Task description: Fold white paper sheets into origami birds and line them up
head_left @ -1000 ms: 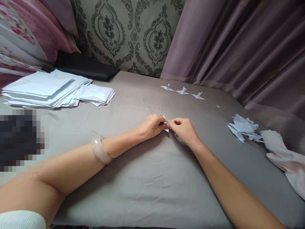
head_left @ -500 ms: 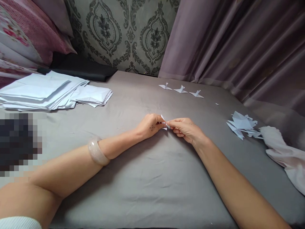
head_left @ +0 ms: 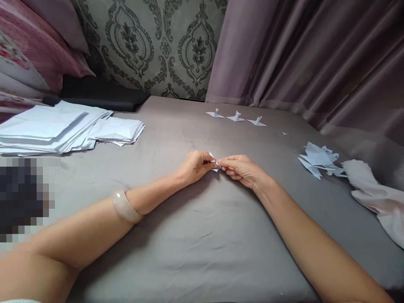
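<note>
Between my two hands is a small folded white paper piece [head_left: 216, 169], mostly covered by my fingers. My left hand [head_left: 197, 166] pinches it from the left, with a pale bangle on that forearm. From the right, the thumb and forefinger of my right hand [head_left: 241, 168] are closed on its other end. Farther back on the grey cloth, 3 white origami cranes [head_left: 235, 117] stand in a row with wings spread. A heap of several folded paper cranes [head_left: 321, 158] lies to the right of my right hand.
At the left lie a stack of large white paper sheets [head_left: 41, 122] and a pile of smaller paper pieces [head_left: 118, 129]. Behind them is a folded black cloth [head_left: 104, 93]. Pale sheer fabric [head_left: 372, 189] bunches at the right edge. Purple curtains [head_left: 284, 50] hang behind.
The view has shifted slightly, so most things sit a little farther left. Both hands keep their pinch on the folded paper, with hardly any other movement.
</note>
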{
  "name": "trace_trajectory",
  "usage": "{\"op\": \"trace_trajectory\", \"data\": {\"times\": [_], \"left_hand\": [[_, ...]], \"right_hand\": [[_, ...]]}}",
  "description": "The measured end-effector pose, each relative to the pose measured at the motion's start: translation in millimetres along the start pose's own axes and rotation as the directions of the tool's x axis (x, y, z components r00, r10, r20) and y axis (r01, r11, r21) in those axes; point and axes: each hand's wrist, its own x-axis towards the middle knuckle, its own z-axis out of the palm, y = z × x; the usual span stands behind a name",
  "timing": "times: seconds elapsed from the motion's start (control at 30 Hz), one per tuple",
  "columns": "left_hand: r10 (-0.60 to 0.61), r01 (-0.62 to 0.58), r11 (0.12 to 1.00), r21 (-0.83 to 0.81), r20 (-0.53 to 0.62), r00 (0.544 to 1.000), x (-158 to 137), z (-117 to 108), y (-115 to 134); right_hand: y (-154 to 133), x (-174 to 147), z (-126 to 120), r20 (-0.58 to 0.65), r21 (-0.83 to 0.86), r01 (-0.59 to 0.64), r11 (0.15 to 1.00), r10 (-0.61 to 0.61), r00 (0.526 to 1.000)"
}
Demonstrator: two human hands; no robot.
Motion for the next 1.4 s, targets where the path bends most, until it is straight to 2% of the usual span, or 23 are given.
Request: {"op": "trace_trajectory", "data": {"times": [0.17,0.63,0.8,1.0,1.13,1.4], "left_hand": [[-0.029,0.029,1.000,0.010,0.014,0.999,0.4,-0.5,0.5],[0.026,-0.026,0.999,0.042,-0.008,1.000,0.1,1.6,-0.5],[-0.016,0.018,0.999,0.039,-0.048,0.999,0.2,4.8,-3.5],[0.007,-0.005,1.000,0.018,-0.090,0.996,0.3,6.7,-1.5],[0.018,-0.018,1.000,0.001,-0.132,0.991,0.2,8.0,1.8],[0.057,-0.015,0.989,0.145,-0.286,0.957,2.5,4.7,6.8]], "right_hand": [[-1.7,-1.0,-0.9,0.049,0.051,-0.003,0.999,0.001,0.999],[-0.3,4.0,-1.9,-0.023,0.046,-0.039,0.998,0.040,0.999],[0.2,6.7,-2.7,-0.060,-0.037,-0.046,0.998,0.043,0.997],[-1.8,7.2,-5.2,-0.079,-0.016,-0.076,0.997,0.075,0.994],[-2.0,5.2,-4.6,-0.068,-0.002,-0.049,0.999,0.049,0.996],[0.3,2.2,-2.8,-0.099,0.125,0.012,0.992,0.000,0.995]]}}
